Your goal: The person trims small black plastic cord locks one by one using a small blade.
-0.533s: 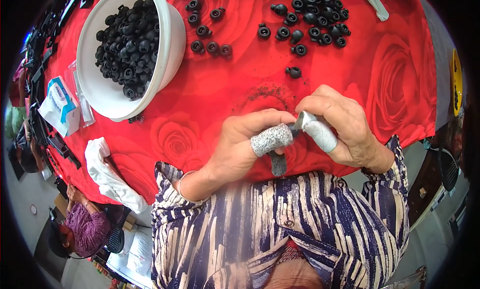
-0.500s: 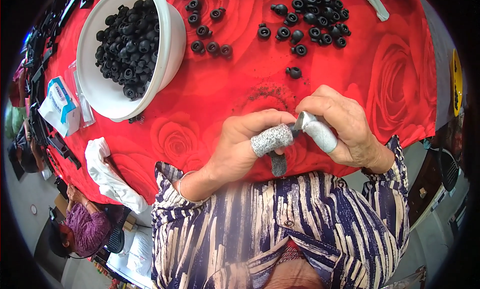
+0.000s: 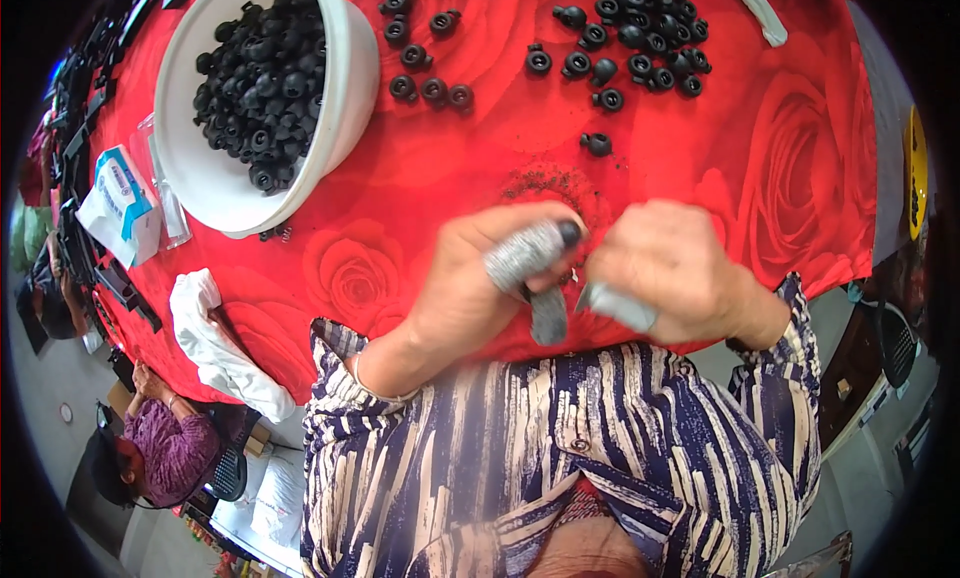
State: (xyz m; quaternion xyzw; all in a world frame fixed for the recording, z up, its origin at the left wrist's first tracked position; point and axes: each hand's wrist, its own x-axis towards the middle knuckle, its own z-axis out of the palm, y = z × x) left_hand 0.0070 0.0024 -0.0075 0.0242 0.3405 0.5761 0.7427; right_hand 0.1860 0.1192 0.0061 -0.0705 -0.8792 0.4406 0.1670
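My left hand is closed, pinching a small black rounded part at its fingertips. Speckled grey finger sleeves cover some of its fingers. Just to the right, my right hand is curled and blurred by motion, with a pale cover on its thumb. A small thin blade sticks out beside that thumb, its other end hidden in the grip. The two hands are slightly apart. Beyond them, one loose black part lies on the red rose-patterned tablecloth, near scattered dark crumbs.
A white tub full of black parts stands at the far left. More black parts are heaped at the back. A white cloth and a tissue pack lie at left. Another person sits at lower left.
My hands have drawn apart: the right hand with the blade has dropped toward me, and the left has turned, bringing the black part's rounded end into view.
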